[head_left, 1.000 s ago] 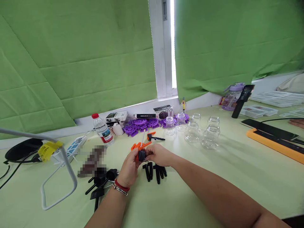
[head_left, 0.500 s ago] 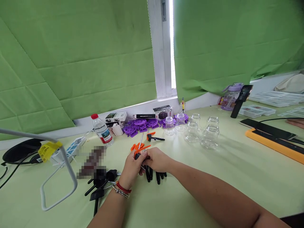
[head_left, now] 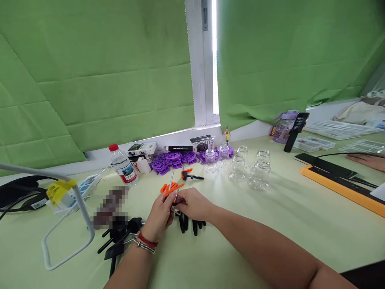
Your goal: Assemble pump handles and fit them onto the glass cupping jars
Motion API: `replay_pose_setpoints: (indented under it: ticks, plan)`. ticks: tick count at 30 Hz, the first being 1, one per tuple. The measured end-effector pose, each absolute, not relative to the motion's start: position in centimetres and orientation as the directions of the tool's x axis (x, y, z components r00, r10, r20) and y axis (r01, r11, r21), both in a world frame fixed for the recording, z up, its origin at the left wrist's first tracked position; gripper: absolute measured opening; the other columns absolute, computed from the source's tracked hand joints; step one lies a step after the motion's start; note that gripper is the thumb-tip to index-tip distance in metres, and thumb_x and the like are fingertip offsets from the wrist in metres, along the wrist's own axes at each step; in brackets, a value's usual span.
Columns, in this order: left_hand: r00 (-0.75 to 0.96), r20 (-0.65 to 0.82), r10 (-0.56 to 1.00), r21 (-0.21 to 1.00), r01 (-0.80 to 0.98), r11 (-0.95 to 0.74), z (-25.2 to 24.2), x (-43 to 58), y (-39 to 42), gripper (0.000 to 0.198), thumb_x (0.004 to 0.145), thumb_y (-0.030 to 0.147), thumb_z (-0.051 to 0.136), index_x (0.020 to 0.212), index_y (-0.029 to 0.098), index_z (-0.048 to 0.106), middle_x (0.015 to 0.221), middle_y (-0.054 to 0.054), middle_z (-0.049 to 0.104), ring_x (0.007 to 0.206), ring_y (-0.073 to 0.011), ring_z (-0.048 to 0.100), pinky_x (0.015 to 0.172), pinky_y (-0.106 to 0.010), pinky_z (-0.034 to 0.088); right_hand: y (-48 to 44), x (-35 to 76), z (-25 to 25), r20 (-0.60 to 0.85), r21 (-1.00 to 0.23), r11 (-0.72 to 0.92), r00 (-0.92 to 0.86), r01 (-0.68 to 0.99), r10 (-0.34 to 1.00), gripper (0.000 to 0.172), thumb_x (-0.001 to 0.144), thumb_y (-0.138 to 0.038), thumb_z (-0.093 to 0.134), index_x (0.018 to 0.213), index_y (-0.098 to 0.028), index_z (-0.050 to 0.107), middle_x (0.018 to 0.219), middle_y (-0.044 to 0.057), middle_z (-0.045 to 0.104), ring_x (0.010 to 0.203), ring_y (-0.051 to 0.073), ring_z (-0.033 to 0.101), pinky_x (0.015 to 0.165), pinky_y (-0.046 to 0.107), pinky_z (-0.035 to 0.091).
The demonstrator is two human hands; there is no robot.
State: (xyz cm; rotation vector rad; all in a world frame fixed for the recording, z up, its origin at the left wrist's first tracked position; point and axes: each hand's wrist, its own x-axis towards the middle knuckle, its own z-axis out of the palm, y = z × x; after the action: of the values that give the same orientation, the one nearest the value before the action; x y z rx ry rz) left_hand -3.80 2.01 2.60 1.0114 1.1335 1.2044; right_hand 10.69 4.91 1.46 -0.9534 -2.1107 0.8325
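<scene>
In front of me my left hand (head_left: 160,214) and my right hand (head_left: 194,204) meet, both with closed fingers. My left hand grips a small black part with a metal rod, mostly hidden by the fingers. Pressed against the same part are my right fingertips, pinching it. Just beyond them lie orange plastic pieces (head_left: 167,188), with a thin metal rod (head_left: 171,179) sticking up by them. Several black handles (head_left: 195,227) rest under and beside my right hand. Farther back is a black-and-orange piece (head_left: 192,176). Black parts with metal rods (head_left: 114,249) lie left of my left wrist.
Clear glass jars (head_left: 259,175) stand right of centre, behind them purple plastic pieces (head_left: 173,157). A water bottle (head_left: 126,170) and a grey metal frame (head_left: 87,216) are at left. On the right are an orange-and-black bar (head_left: 343,186), a hairbrush (head_left: 296,130) and another person's hand (head_left: 368,160).
My view has turned slightly right, so everything sits farther left in the picture. Both hands stay together on the small part, with only slight finger movement.
</scene>
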Motion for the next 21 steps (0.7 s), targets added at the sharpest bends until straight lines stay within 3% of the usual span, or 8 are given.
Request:
replay_pose_setpoints:
  ticks: [3,8,11,15,21]
  plan:
    - [0.01,-0.147,0.989,0.988,-0.037,0.147,2.8,-3.3,1.9,0.027,0.076,0.046,0.064,0.072,0.02,0.06,0.048,0.004,0.048,0.031,-0.0085,0.039,0.029,-0.02,0.022,5.3,10.7,1.0,0.236,-0.852,0.42,-0.487,0.312,0.841,0.01,0.073,-0.016,0.06,0.065,-0.018,0.055,0.057,-0.004,0.053,0.051,0.009,0.044,0.05,0.022,0.033]
    - [0.009,-0.081,0.997,0.991,-0.109,0.082,2.6,-3.0,2.1,0.03,0.076,0.046,0.063,0.076,0.016,0.062,0.051,0.003,0.052,0.033,-0.0081,0.044,0.03,-0.019,0.028,5.4,10.6,1.2,0.068,-0.991,0.121,-0.589,0.051,0.806,0.008,0.071,-0.012,0.06,0.074,-0.018,0.056,0.063,-0.002,0.063,0.055,0.01,0.054,0.051,0.021,0.037]
    - [0.013,-0.066,0.998,0.989,-0.128,0.067,2.4,-3.0,2.1,0.03,0.077,0.046,0.063,0.076,0.016,0.061,0.053,0.002,0.054,0.035,-0.0081,0.046,0.032,-0.019,0.03,5.2,10.6,1.7,-0.005,-1.0,0.005,-0.563,0.016,0.826,0.013,0.068,-0.009,0.062,0.073,-0.018,0.054,0.059,-0.004,0.06,0.051,0.009,0.052,0.049,0.021,0.038]
    - [0.018,-0.113,0.993,0.981,-0.154,0.115,2.6,-3.0,2.1,0.029,0.078,0.046,0.062,0.078,0.017,0.06,0.052,0.002,0.054,0.035,-0.0089,0.046,0.032,-0.02,0.03,5.0,10.7,2.0,-0.043,-0.999,-0.046,-0.538,0.007,0.842,0.016,0.068,-0.011,0.064,0.076,-0.017,0.052,0.056,-0.006,0.056,0.049,0.008,0.049,0.048,0.021,0.039]
    - [0.006,-0.15,0.989,0.969,-0.196,0.148,2.7,-3.0,2.1,0.032,0.077,0.045,0.063,0.09,0.017,0.061,0.051,0.003,0.056,0.035,-0.0104,0.047,0.034,-0.021,0.032,5.2,10.8,1.7,-0.013,-0.999,-0.038,-0.577,-0.031,0.817,0.03,0.065,-0.01,0.067,0.088,-0.019,0.049,0.064,-0.006,0.06,0.056,0.011,0.056,0.052,0.021,0.041]
